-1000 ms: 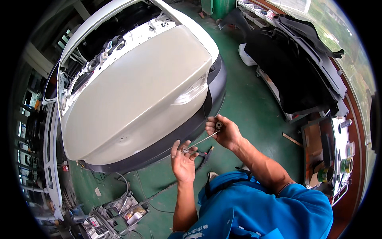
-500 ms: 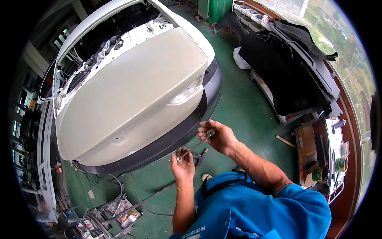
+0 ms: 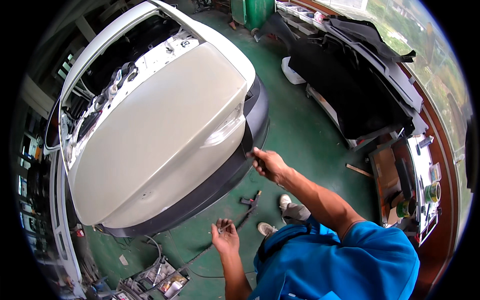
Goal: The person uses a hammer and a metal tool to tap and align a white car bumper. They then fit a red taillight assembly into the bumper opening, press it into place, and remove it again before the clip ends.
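Observation:
My left hand [image 3: 227, 237] is palm up low in front of me, fingers curled around a small metal piece [image 3: 223, 229], its shape hard to make out. Up and to the right, my right hand [image 3: 270, 164] is closed in a pinch beside the dark lower bumper [image 3: 220, 181] of a car body; whatever it holds, if anything, cannot be made out. A beige trunk lid [image 3: 165, 130] fills the rear of the white, stripped car body [image 3: 227, 42], left of my hands.
A black gun-shaped tool [image 3: 250, 202] with a hose lies on the green floor. At lower left stands a toolbox [image 3: 175, 286] with mixed items. Dark trim panels [image 3: 345, 85] rest on a rack at right, beside a bench [image 3: 417, 165] with cans.
My hands have moved apart; the thin rod that spanned them no longer shows between them. The left hand is lower and the right hand has closed. My view has shifted, showing my shoes.

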`<action>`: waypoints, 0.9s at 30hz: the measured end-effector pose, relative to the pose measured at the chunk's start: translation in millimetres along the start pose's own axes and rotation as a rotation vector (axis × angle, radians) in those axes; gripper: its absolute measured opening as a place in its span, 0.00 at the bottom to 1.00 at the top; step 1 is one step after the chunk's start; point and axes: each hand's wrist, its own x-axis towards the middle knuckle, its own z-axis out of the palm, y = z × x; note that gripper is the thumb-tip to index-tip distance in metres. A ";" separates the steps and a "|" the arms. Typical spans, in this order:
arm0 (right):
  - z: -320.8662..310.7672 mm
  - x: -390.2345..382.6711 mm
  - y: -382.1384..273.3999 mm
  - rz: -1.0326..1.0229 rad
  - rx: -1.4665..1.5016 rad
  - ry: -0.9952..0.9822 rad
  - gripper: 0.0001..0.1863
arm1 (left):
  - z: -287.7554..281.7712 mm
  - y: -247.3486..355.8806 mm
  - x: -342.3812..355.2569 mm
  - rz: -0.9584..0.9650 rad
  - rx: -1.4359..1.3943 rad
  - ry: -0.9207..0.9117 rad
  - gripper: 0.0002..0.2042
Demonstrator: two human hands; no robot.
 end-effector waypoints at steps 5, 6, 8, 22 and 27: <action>-19.7 56.0 -39.6 -0.152 -0.051 -0.122 0.21 | -5.0 0.6 -14.7 0.121 0.032 0.094 0.18; -22.1 63.9 -48.6 -0.134 -0.020 -0.144 0.22 | -3.4 0.6 -18.6 0.152 0.033 0.115 0.18; -31.2 81.8 -62.4 -0.054 0.000 -0.133 0.27 | 0.9 -2.9 -23.7 0.188 0.000 0.092 0.19; -38.5 182.5 -86.8 -0.157 0.018 -0.097 0.25 | 64.9 -61.6 -15.3 0.248 0.051 0.054 0.18; -33.1 195.7 -89.2 -0.218 -0.091 -0.121 0.32 | 74.6 -66.0 -5.1 0.240 0.119 0.218 0.19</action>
